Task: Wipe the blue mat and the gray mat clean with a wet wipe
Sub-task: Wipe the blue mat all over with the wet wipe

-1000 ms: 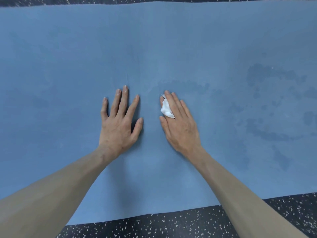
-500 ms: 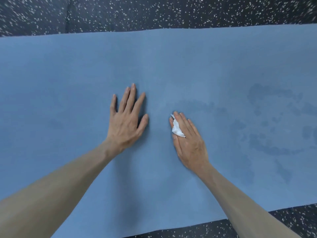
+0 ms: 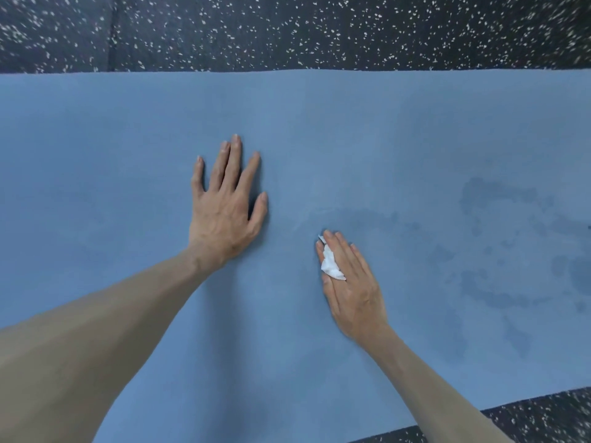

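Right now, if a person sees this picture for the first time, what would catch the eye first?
Two bare hands lie on the blue mat: the left hand is flat with spread fingers, and the right hand presses a white wet wipe under straight fingers. Dark damp patches mark the mat to the right.

blue mat (image 3: 96, 139) runs out of frame left and right, ends not visible. wet wipe (image 3: 331, 265) mostly hidden under the right hand (image 3: 350, 282), only a crumpled white bit pokes out by the index finger. gray mat not in view; speckled floor (image 3: 287, 30) smeared at top right.
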